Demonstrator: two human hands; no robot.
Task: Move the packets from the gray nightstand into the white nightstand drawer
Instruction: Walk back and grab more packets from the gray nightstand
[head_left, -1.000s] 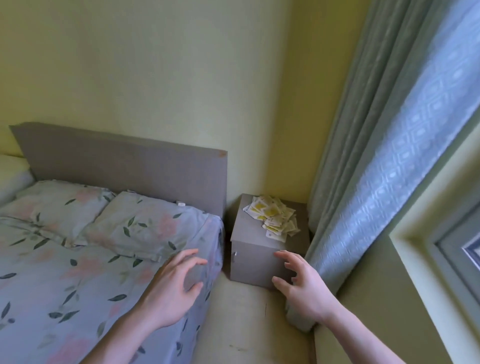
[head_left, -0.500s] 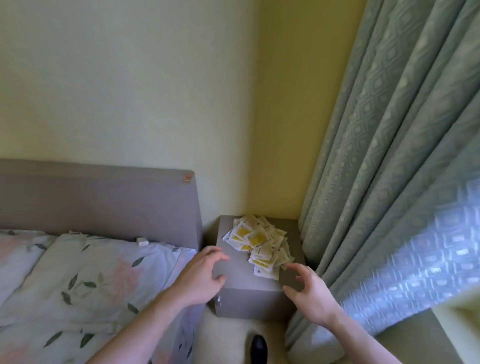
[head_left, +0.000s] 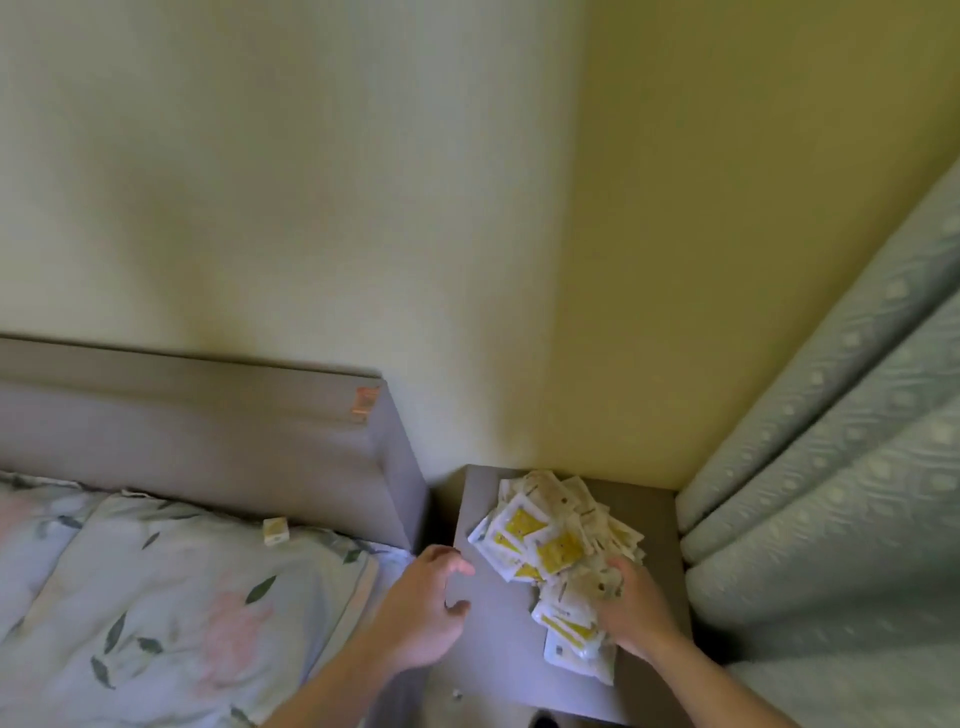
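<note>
Gray laminate was what I saw under the work: the gray nightstand (head_left: 519, 649) stood in the corner, its top serving as the worktop, wedged between the bed's gray headboard (head_left: 208, 431) on one side and the pale green patterned curtain (head_left: 831, 519) on the other. On it lay the packets (head_left: 556, 545), a loose heap of white sachets with yellow printed panels, overlapping at many angles. The heap as a whole ran long from the back of the top, near the yellow wall (head_left: 675, 260), toward the front edge nearest me, and sat on the curtain side of the surface, leaving the bed side bare. Single packets near the top of the pile were tilted diagonally, their yellow faces up; I could not read any print through the blur. My right hand (head_left: 631, 613) rested on the near part of the heap, fingers curled down into the sachets, though I could not tell whether it actually gripped any. My left hand (head_left: 421, 608) hovered over the bare bed-side edge of the top, fingers loosely bent and holding nothing, thumb apart from them, clear of the pile. A floral pillow (head_left: 182, 597) lay on the bed beside the stand, with a small pale box (head_left: 275, 531) at its upper edge.
</note>
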